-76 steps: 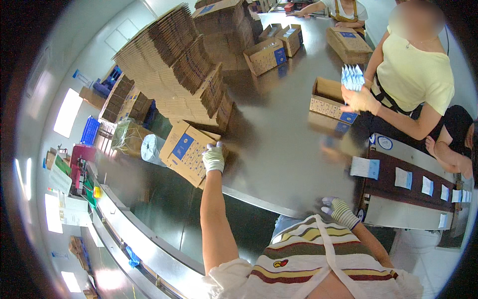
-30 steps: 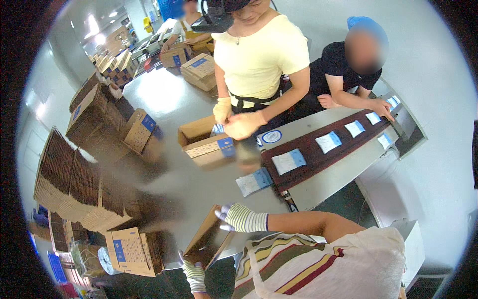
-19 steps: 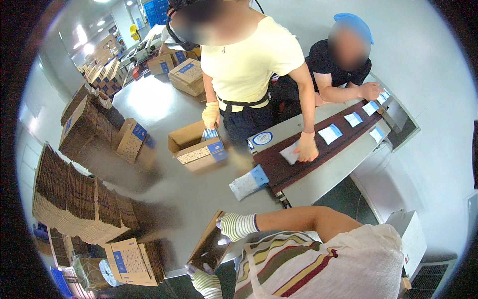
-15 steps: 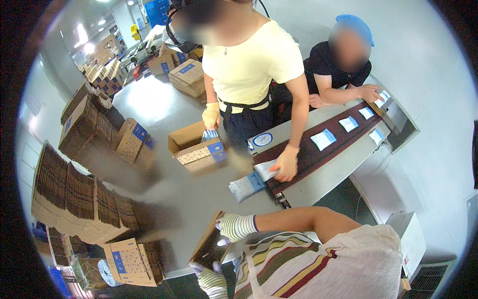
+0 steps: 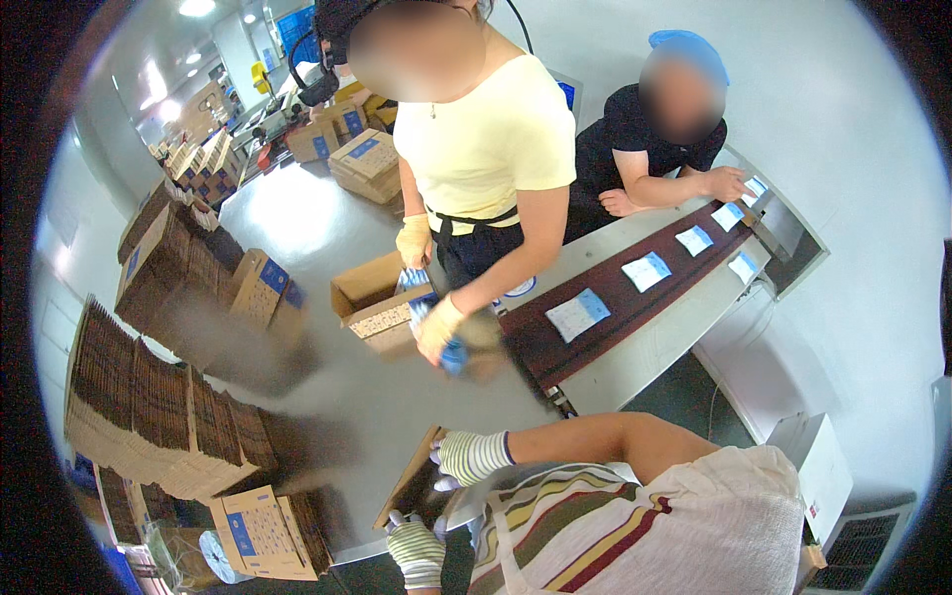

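Observation:
Both my hands wear white gloves with green-yellow stripes. They are at the two ends of a brown cardboard carton (image 5: 409, 478) by the near table edge. My right hand (image 5: 471, 459) grips its upper end, thumb and fingers bent over the cardboard. At the lower end my left hand (image 5: 416, 552) closes its fingertips on the carton's edge. Much of the carton is dark or hidden behind my hands. Across the table, a co-worker's gloved hand (image 5: 439, 329) carries blurred blue-and-white packets beside an open printed carton (image 5: 373, 295), and their other hand (image 5: 415, 242) reaches to it.
A dark red conveyor belt (image 5: 615, 297) carries several packets toward the table (image 5: 327, 397). Another person's hand (image 5: 728, 183) is at its far end. Stacks of flat cartons (image 5: 149, 407) line the left side. A white box (image 5: 813, 476) stands at the right.
The co-worker's right hand has moved left from the belt's end to the open carton, taking packets along. Another packet has come down the belt. My left hand has shifted slightly up along the carton.

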Action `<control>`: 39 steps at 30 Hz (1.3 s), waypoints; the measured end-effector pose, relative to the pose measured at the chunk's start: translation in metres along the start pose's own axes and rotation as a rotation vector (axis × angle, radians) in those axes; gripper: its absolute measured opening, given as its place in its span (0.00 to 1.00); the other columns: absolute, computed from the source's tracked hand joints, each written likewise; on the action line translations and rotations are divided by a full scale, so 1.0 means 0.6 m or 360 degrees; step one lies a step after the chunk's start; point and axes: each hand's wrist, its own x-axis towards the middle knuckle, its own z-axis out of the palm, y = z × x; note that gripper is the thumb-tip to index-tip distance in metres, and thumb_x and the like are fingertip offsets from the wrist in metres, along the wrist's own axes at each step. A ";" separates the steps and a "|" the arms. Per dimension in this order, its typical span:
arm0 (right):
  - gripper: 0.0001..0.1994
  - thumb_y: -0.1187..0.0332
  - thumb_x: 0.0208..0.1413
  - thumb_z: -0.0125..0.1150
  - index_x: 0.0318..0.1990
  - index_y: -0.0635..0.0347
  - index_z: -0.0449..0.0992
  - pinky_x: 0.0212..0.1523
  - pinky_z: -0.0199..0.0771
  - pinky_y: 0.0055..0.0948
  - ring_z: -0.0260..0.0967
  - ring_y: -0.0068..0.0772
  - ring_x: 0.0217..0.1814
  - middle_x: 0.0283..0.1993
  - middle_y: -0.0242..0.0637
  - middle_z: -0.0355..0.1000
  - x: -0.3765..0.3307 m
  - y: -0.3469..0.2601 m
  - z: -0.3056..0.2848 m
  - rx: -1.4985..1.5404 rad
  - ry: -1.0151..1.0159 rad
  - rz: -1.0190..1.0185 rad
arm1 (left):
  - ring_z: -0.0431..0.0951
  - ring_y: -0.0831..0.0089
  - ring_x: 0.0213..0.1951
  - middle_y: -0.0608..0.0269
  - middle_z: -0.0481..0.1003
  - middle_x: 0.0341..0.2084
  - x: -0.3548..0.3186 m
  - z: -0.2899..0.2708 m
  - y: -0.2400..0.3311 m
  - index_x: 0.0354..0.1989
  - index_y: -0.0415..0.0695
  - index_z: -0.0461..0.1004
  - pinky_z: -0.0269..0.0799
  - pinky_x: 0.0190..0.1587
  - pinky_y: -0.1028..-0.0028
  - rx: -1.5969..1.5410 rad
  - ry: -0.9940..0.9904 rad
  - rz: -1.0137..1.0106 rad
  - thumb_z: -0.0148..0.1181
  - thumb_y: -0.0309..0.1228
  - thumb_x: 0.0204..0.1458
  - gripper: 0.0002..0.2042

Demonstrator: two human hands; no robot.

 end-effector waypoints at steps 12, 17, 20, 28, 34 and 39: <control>0.18 0.55 0.54 0.49 0.26 0.61 0.75 0.42 0.68 0.45 0.68 0.49 0.38 0.32 0.47 0.71 0.011 -0.024 -0.063 0.0142 -0.0103 -0.0101 | 0.75 0.49 0.24 0.48 0.74 0.18 0.073 0.033 -0.043 0.20 0.41 0.75 0.68 0.32 0.55 -0.0288 -0.0462 0.0180 0.34 0.46 0.58 0.27; 0.12 0.60 0.51 0.50 0.31 0.58 0.74 0.41 0.66 0.42 0.66 0.41 0.41 0.35 0.40 0.69 0.014 -0.013 0.007 -0.0245 0.0033 0.0076 | 0.75 0.50 0.31 0.47 0.75 0.30 0.088 0.078 -0.007 0.46 0.41 0.67 0.69 0.35 0.54 -0.0486 0.0328 0.0202 0.51 0.34 0.52 0.15; 0.12 0.60 0.50 0.50 0.31 0.58 0.74 0.40 0.66 0.42 0.64 0.39 0.42 0.35 0.38 0.69 0.010 -0.020 0.044 -0.0376 0.0118 0.0133 | 0.71 0.53 0.37 0.49 0.70 0.36 0.060 0.058 0.050 0.57 0.35 0.55 0.68 0.41 0.60 -0.0403 0.0042 0.0058 0.59 0.38 0.45 0.32; 0.09 0.65 0.48 0.53 0.35 0.56 0.74 0.42 0.65 0.43 0.65 0.45 0.41 0.38 0.42 0.69 0.013 -0.011 0.029 0.0266 0.0301 0.0196 | 0.73 0.53 0.40 0.48 0.72 0.37 0.072 0.055 0.076 0.52 0.35 0.59 0.68 0.45 0.59 -0.0396 -0.0273 -0.0040 0.65 0.45 0.39 0.36; 0.22 0.57 0.49 0.58 0.50 0.58 0.66 0.51 0.62 0.45 0.63 0.50 0.49 0.47 0.47 0.66 -0.004 0.004 -0.091 0.0438 0.0854 0.0443 | 0.75 0.61 0.39 0.50 0.73 0.41 0.063 -0.006 0.042 0.47 0.35 0.64 0.72 0.44 0.65 -0.0870 0.0137 -0.0338 0.70 0.35 0.38 0.29; 0.39 0.49 0.42 0.66 0.55 0.69 0.58 0.59 0.56 0.44 0.59 0.54 0.57 0.55 0.57 0.60 -0.024 0.005 -0.116 0.0994 0.0670 0.0759 | 0.68 0.67 0.49 0.53 0.68 0.48 0.073 0.005 -0.007 0.57 0.36 0.56 0.65 0.53 0.64 -0.2958 0.0417 -0.0589 0.63 0.32 0.48 0.30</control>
